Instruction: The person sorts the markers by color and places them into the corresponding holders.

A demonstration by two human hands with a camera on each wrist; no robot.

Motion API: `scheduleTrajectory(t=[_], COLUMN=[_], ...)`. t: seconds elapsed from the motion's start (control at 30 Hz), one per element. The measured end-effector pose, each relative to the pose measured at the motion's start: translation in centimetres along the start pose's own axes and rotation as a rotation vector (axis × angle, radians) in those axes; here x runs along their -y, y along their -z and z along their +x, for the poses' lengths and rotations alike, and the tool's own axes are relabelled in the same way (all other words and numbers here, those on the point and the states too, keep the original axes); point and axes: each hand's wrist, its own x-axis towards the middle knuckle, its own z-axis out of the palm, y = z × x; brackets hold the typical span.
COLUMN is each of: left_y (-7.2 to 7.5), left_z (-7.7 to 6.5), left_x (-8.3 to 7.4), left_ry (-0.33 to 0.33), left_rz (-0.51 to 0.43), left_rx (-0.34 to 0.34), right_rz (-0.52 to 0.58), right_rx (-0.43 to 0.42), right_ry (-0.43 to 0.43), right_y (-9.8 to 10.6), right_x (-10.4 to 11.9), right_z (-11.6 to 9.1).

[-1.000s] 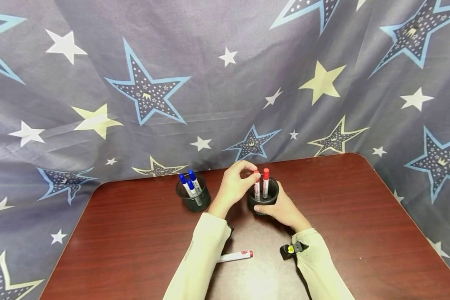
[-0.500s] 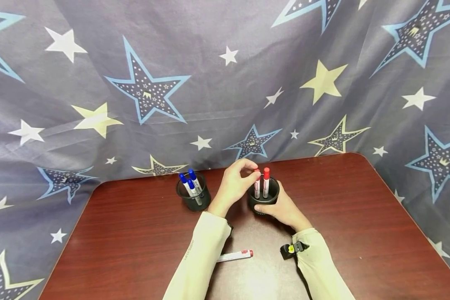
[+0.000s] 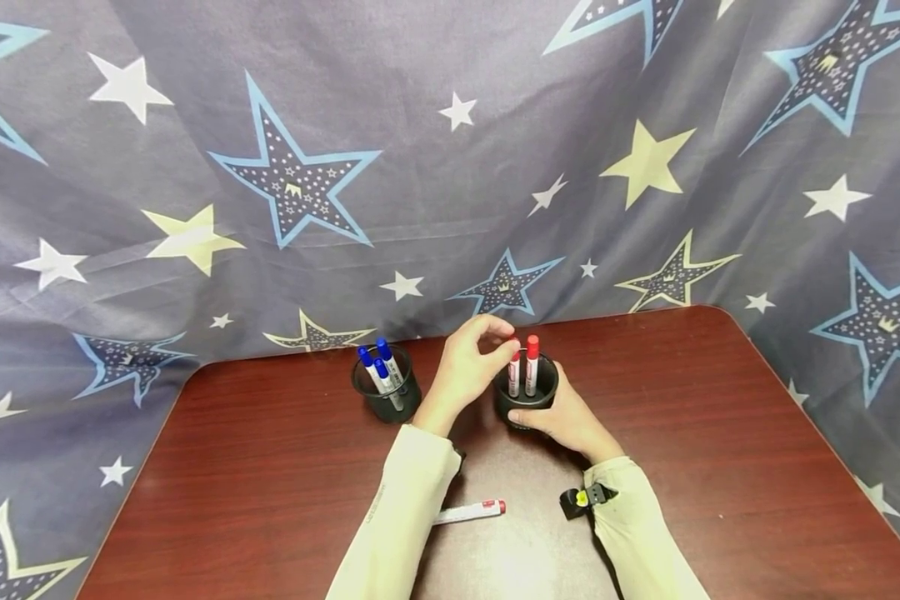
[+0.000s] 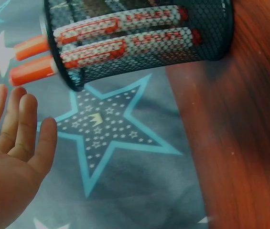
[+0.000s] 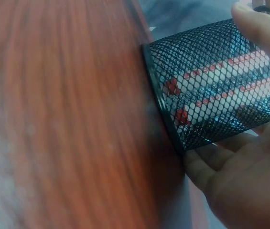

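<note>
My right hand (image 3: 568, 417) grips a black mesh pen cup (image 5: 206, 52) around its side, thumb in front. Two red-capped markers, a left marker (image 3: 513, 379) and a right marker (image 3: 531, 371), stand in it caps up. Just above the rim, my left hand (image 3: 468, 362) hovers by the left marker's cap, and its thumb partly hides that cap in the head view. In the left wrist view the left hand's fingers (image 4: 27, 124) are spread and loosely bent beside the red caps (image 4: 32, 71), holding nothing.
Left of the hands stands a second mesh cup (image 3: 386, 410) with several blue-capped markers (image 3: 382, 367). Another red-capped marker (image 3: 471, 512) lies on the brown table (image 3: 270, 483), partly hidden by the left sleeve. A star-patterned curtain (image 3: 420, 183) hangs along the table's back edge.
My left hand has risen slightly beside the left marker's cap. The right hand, the cup and the loose marker have hardly moved.
</note>
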Motion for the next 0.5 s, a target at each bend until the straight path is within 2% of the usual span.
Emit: scheduleTrajectory(t=[0.13,0.23,0.37,0.43,0.5], left_y=[1.4,2.7,4.7,5.6,6.5], left_z=[-1.7,-3.7,-6.8,-8.2,-9.6], left_x=[-0.8,-1.4,-1.7,-1.4,-0.9], left_ry=[-0.047,-0.065,-0.047,-0.028,0.007], left_rz=[0.000,-0.030,-0.042,0.012,0.112], left_rx=[-0.061,-0.068,0.044,0.138,0.240], right_rz=[0.020,0.026,0.016,0.007,0.001], right_rx=[0.001,-0.003,-0.011,-0.014,-0.017], right_ry=[-0.006,-0.009,-0.010,-0.008,-0.008], right_y=[-0.2,-0.3,-0.3,-0.3,-0.3], right_x=[-0.2,-0.3,-0.3,-0.2,-0.1], right_z=[-0.2,-0.3,-0.3,-0.2,-0.2])
